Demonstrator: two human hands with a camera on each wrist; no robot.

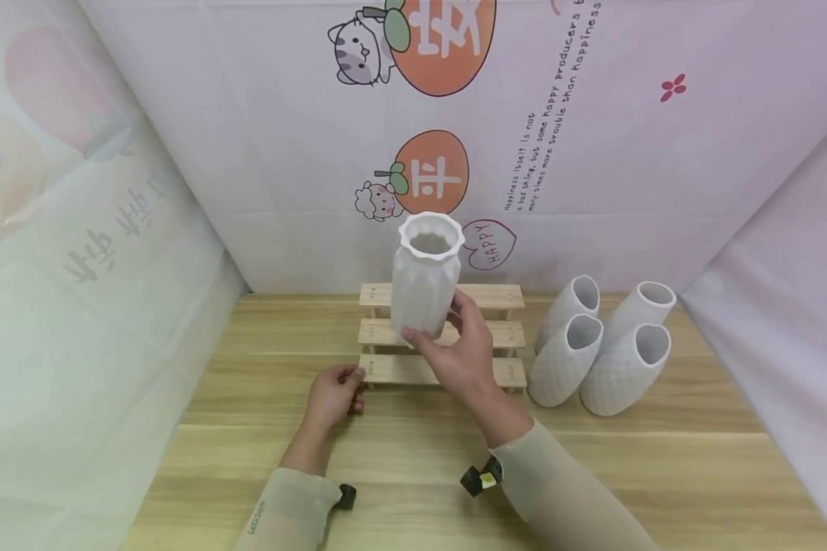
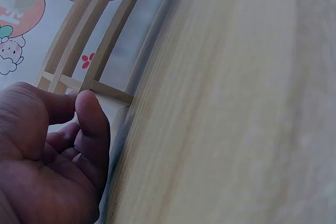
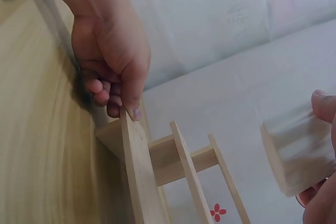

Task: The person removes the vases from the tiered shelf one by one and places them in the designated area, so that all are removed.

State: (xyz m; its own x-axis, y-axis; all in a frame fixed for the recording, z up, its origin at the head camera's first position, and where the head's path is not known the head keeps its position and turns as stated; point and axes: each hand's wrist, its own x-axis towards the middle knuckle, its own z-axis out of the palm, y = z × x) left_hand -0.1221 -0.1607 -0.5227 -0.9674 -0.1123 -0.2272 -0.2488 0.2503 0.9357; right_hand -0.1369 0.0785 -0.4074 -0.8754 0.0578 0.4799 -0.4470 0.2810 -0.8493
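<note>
A white ribbed vase [image 1: 422, 287] with a scalloped rim is upright in my right hand [image 1: 465, 356], which grips its lower part. It is in front of the three-tier wooden rack [image 1: 396, 369] in the head view. In the right wrist view the base of the vase [image 3: 299, 142] hangs apart from the shelves. My left hand [image 1: 332, 399] pinches the left end of the rack's lowest shelf between thumb and fingers. That pinch on the shelf corner also shows in the left wrist view, where the left hand [image 2: 63, 156] fills the lower left.
Several white textured vases with slanted openings, among them a front one [image 1: 565, 363], stand close together right of the rack. Everything stands on a wood-grain tabletop [image 1: 413, 467]. A printed white cloth [image 1: 296, 153] rises behind and along both sides.
</note>
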